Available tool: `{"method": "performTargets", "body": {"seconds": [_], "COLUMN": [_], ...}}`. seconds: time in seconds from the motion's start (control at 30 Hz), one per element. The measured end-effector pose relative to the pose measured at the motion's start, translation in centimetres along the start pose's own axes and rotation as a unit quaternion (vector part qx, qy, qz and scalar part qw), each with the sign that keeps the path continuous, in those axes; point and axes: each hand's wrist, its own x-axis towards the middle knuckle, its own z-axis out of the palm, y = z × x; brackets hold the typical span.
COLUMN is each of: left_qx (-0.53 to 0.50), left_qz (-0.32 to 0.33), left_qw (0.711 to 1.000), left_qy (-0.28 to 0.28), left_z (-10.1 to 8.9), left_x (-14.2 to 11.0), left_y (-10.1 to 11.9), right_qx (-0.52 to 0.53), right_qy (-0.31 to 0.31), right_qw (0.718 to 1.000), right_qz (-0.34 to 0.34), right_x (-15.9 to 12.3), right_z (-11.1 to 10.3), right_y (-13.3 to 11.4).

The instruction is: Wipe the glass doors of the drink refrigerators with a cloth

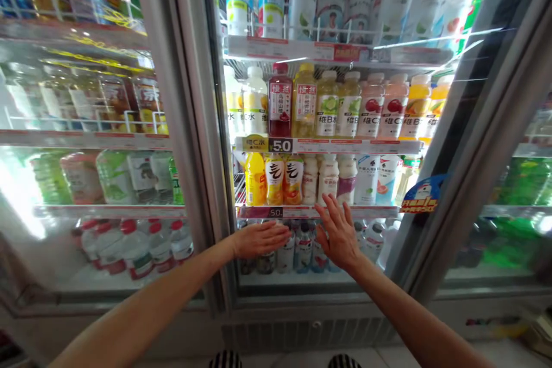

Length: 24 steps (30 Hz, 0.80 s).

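Note:
I face an open drinks fridge. My left hand (261, 239) reaches into the bottom shelf, palm down, fingers together and stretched flat over the caps of small bottles (297, 247). My right hand (338, 233) is open with fingers spread, raised in front of the shelf edge (302, 211) below a row of yellow and white bottles (293, 179). Neither hand holds anything. The lowest bottles are partly hidden behind both hands.
Upper shelves carry juice and vitamin-water bottles (328, 104) with price tags (280, 145). The open glass door (466, 144) stands to the right. A closed fridge door (99, 172) with more bottles is on the left. A vent grille (302, 333) runs along the fridge base.

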Motion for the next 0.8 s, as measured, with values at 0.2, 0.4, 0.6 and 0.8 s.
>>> {"method": "performTargets", "body": {"seconds": [0.2, 0.4, 0.6, 0.8], "left_qx": [0.104, 0.029, 0.103, 0.048], "left_qz": [-0.386, -0.171, -0.393, -0.136], "left_qw": [0.914, 0.984, 0.91, 0.989], "left_qy": [0.067, 0.032, 0.081, 0.015], "left_z": [-0.8, -0.1, -0.4, 0.1], "left_x": [-0.5, -1.0, 0.7, 2.1], "left_y": [-2.2, 0.8, -3.6, -2.6], "right_qx": [0.005, 0.019, 0.013, -0.013], "right_qy": [0.015, 0.005, 0.018, 0.001], "right_qw": [1.0, 1.0, 1.0, 1.0], "right_qz": [0.0, -0.014, 0.001, 0.003], "right_x": [0.9, 1.2, 1.1, 0.9], "right_z": [0.0, -0.1, 0.2, 0.2], "right_y": [-0.8, -1.3, -0.7, -0.2]}}
